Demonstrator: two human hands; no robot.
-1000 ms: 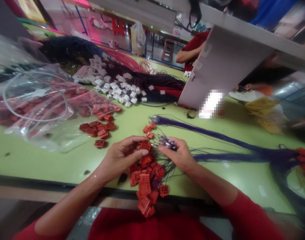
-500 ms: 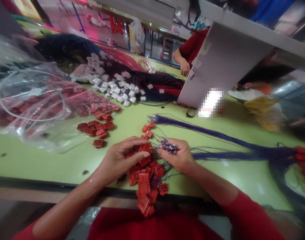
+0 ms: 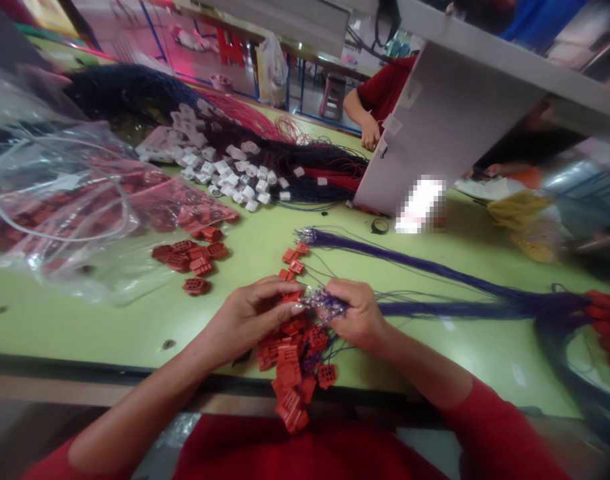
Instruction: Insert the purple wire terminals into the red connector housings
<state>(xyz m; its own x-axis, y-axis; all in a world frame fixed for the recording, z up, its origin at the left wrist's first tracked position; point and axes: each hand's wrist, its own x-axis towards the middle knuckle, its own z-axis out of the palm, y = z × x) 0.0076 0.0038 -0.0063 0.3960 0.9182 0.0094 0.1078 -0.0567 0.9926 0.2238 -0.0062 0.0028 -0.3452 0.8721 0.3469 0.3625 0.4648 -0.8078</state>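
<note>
My left hand (image 3: pixel 259 313) is closed, with thumb and forefinger around a red connector housing (image 3: pixel 293 295). Facing it from the right, my right hand (image 3: pixel 357 312) grips a bundle of purple wires (image 3: pixel 329 305) whose silvery crimped ends point left. These ends reach up to the housing and the left fingertips; whether one sits inside it I cannot tell. Below both hands lies a heap of red housings (image 3: pixel 287 367), some with purple wires attached, hanging over the table's front edge. A few more red housings (image 3: pixel 295 267) lie just beyond the left fingers.
A second purple wire bundle (image 3: pixel 409 260) stretches across the green table (image 3: pixel 109 327). Loose red housings (image 3: pixel 197 257) and a plastic bag of them (image 3: pixel 85 207) are at left. White connectors (image 3: pixel 235 177) on dark wires lie behind. A black tape roll (image 3: pixel 379 226) rests near a grey partition (image 3: pixel 449 127); another person's hand (image 3: pixel 370 133) is beyond.
My right hand has turned slightly, and its wire ends have come closer to the housing in my left hand. The left hand stays nearly in place.
</note>
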